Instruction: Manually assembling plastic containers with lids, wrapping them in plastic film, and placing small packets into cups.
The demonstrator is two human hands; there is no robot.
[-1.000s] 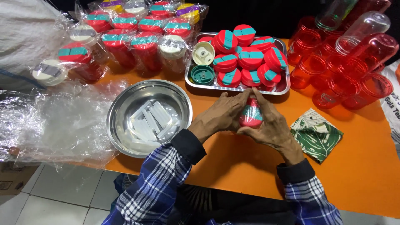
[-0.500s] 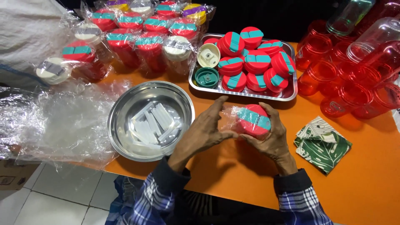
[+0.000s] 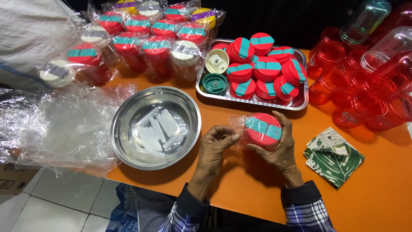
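Tilted further: round red lid | right hand grips it | left hand pinches crinkly wrap

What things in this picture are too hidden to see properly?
Head view:
- Red lid: its underside is hidden by the right hand and clear wrap.
- Left hand: curled fingertips hide what they pinch.
- Red jars: cut off by the right edge.
- Wrapped jars: blurred by shiny plastic.

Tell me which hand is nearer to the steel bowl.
Left. The left hand sits just past the rim of the steel bowl, fingers on the plastic wrap. The right hand is farther off, cupping the wrapped red lid.
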